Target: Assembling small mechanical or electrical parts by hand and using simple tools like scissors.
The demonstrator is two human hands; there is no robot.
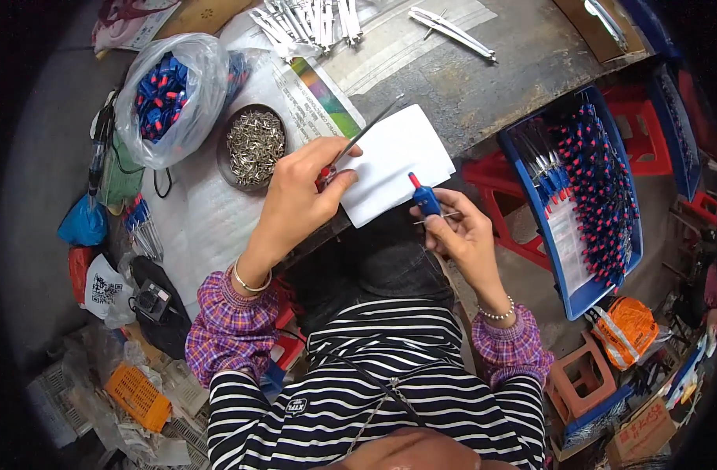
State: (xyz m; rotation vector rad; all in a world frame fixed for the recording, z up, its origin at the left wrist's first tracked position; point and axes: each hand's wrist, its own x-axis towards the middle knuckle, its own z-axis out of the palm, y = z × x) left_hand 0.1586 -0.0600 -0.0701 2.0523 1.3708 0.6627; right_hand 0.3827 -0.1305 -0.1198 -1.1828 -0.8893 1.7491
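My left hand (pixel 300 200) grips a long thin metal tool (pixel 370 129) with a red part near the fingers; its shaft slants up and to the right over a white sheet (pixel 394 160) at the table edge. My right hand (pixel 456 227) holds a small blue handle with a red tip (pixel 423 196) upright, and a thin metal pin sticks out sideways from the fingers. The two hands are a short way apart, both just off the table's near edge above my lap.
A brown bowl of small metal pieces (pixel 253 145) and a clear bag of blue and red parts (pixel 166 94) lie left. Metal strips (pixel 311 19) lie at the far edge. A blue tray of finished blue and red pieces (pixel 590 188) stands right, on red stools.
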